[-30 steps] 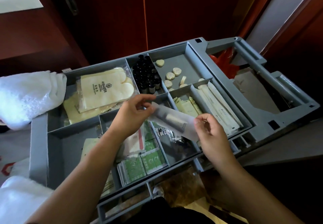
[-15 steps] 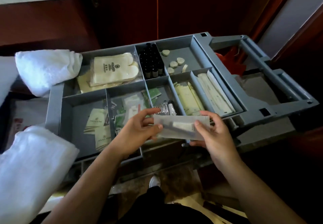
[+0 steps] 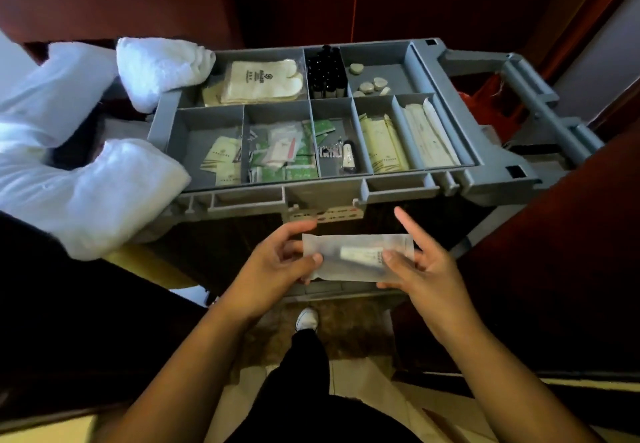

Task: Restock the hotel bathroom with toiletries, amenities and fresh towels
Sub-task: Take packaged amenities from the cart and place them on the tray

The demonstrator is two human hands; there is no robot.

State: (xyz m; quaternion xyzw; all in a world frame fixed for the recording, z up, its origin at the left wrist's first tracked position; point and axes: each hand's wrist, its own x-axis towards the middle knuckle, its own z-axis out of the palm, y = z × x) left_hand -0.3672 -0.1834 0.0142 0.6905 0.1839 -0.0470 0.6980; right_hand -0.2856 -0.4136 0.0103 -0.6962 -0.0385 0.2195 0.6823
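Both hands hold a frosted plastic amenity packet (image 3: 349, 259) with a small white tube inside, level in front of me and below the cart's near edge. My left hand (image 3: 277, 266) pinches its left end; my right hand (image 3: 420, 266) grips the right end with the index finger raised. Above them stands the grey divided cart tray (image 3: 464, 138). It holds cream slippers (image 3: 263, 81), dark small bottles (image 3: 325, 75), round soaps (image 3: 372, 86), long cream sachets (image 3: 382, 146), white wrapped packets (image 3: 427, 134) and green sachets (image 3: 284, 152). White folded towels (image 3: 90, 193) lie at the left.
Another rolled white towel (image 3: 159, 68) rests against the tray's far left corner. The cart's grey handle frame (image 3: 533, 96) juts out at the right, with a red bag (image 3: 485, 96) under it. Dark wooden doors stand behind and right. My shoe (image 3: 306, 318) is on the floor.
Both hands have drawn the packet out of the tray and toward me, down past the cart's near edge. It has turned level, and my view has pulled back from the cart.
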